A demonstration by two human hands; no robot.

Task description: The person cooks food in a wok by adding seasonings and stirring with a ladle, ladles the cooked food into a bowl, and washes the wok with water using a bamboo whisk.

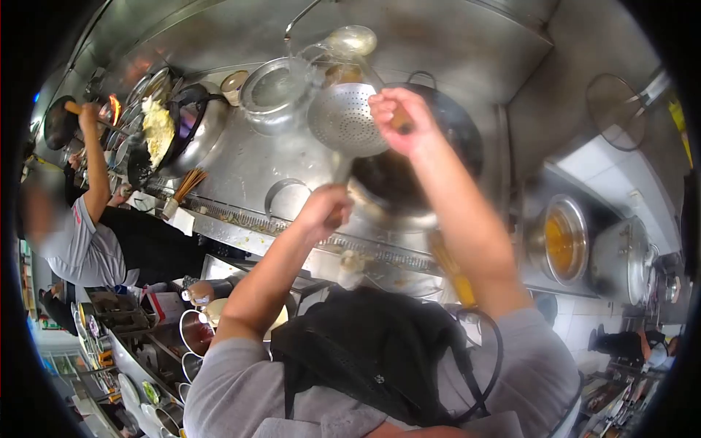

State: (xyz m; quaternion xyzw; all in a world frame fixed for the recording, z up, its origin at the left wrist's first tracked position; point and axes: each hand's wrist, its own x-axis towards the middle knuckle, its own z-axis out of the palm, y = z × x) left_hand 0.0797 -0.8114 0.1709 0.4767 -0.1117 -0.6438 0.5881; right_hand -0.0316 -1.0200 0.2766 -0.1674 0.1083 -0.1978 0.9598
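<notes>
My left hand (pixel 326 208) is closed around the handle of a perforated skimmer (pixel 347 120), whose round head is raised at the left side of a large dark wok (pixel 461 135). Higher up, my right hand (pixel 401 119) grips the wooden handle of what looks like a ladle (pixel 371 73). Its shaft slants up and left behind the skimmer, and its head is blurred amid splashing water. My right forearm crosses over the wok and hides part of it. Left of the skimmer stands a round metal pot (pixel 274 87), close to the splash.
A tap (pixel 288 33) hangs over the range. At left, a co-worker (pixel 95 226) handles a wok (pixel 175 131) near yellowish food. A metal ring (pixel 286 198) and a holder of sticks (pixel 190 184) sit on the steel top. A pot of orange liquid (pixel 561 237) stands right.
</notes>
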